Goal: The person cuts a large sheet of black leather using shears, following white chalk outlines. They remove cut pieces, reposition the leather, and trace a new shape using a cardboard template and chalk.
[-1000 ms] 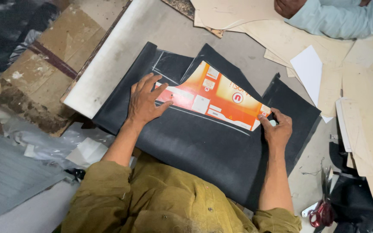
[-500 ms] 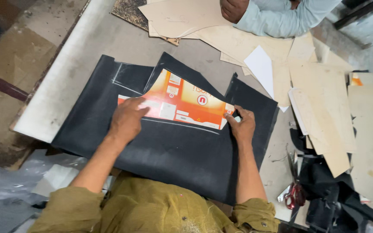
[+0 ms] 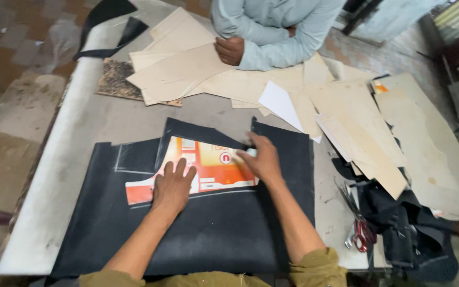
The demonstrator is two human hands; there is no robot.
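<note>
My hands press an orange card flat on black cloth.

My left hand (image 3: 172, 187) lies open on the orange card (image 3: 208, 169). My right hand (image 3: 264, 159) lies open on its end, gripping nothing, over the black cloth (image 3: 197, 234).

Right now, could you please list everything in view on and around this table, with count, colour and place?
table: one, grey, under everything
black sheet: one, large, chalk-marked, near table edge
orange card: one, orange and white, flat on the black sheet
tan boards: many, beige, scattered across far and right side
white paper: one, among the boards
dark patterned board: one, far left, under boards
scissors: one, red handles, right table edge
black scraps: pile, right edge
co-worker's arms: light blue sleeves, resting at far side
left hand: flat on the card
right hand: on the card's right end
</note>
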